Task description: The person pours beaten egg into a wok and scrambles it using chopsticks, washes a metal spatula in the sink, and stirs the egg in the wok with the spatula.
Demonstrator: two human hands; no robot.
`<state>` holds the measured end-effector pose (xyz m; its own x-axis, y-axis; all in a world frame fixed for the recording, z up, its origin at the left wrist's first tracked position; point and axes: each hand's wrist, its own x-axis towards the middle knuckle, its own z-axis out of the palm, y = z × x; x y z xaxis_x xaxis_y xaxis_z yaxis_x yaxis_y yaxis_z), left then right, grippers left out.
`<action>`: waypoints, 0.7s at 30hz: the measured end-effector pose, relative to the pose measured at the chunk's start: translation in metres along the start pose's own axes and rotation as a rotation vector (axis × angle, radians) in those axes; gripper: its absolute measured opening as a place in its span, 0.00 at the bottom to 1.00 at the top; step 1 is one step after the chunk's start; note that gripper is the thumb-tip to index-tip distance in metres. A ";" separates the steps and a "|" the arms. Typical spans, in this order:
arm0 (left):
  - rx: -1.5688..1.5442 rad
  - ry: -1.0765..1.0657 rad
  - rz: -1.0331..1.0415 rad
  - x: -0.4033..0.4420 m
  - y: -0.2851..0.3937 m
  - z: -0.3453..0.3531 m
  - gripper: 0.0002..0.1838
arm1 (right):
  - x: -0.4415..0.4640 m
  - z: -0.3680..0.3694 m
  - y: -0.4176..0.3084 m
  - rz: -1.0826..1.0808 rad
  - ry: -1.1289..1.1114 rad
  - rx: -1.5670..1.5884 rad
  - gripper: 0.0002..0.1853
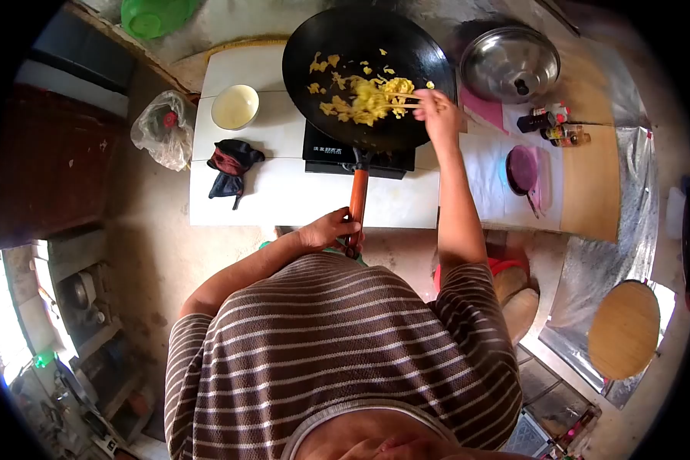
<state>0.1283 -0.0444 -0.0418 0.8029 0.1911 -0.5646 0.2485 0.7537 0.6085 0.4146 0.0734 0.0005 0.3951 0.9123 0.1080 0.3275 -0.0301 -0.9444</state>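
head view: right hand [435,115] gripping chopsticks [406,100] among egg pieces [372,100] in wok [337,61]. left hand [330,229] wrapped round wok handle [359,195]. risk, i'd say: brisk stirring near rim could flick egg out; loose handle grip could let wok swing. egg lies just left of right hand, beyond left hand.

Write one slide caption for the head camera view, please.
Left hand on the orange handle of a black wok, right hand working chopsticks through yellow, egg-like pieces.
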 end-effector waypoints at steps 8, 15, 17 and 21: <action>0.013 -0.005 0.007 0.006 -0.009 -0.005 0.17 | 0.016 0.006 0.053 -0.030 0.240 0.139 0.10; 0.012 -0.007 0.004 -0.001 0.000 -0.001 0.17 | -0.021 0.024 0.005 0.098 -0.007 0.206 0.14; 0.025 -0.003 0.006 0.000 0.002 -0.001 0.17 | -0.010 0.005 0.014 -0.039 0.122 0.021 0.13; 0.018 -0.013 0.012 -0.002 0.002 -0.001 0.17 | -0.006 -0.032 -0.003 -0.112 0.265 0.033 0.13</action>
<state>0.1269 -0.0429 -0.0397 0.8126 0.1919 -0.5503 0.2484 0.7401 0.6249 0.4390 0.0549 0.0125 0.5702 0.7704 0.2851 0.3548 0.0821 -0.9313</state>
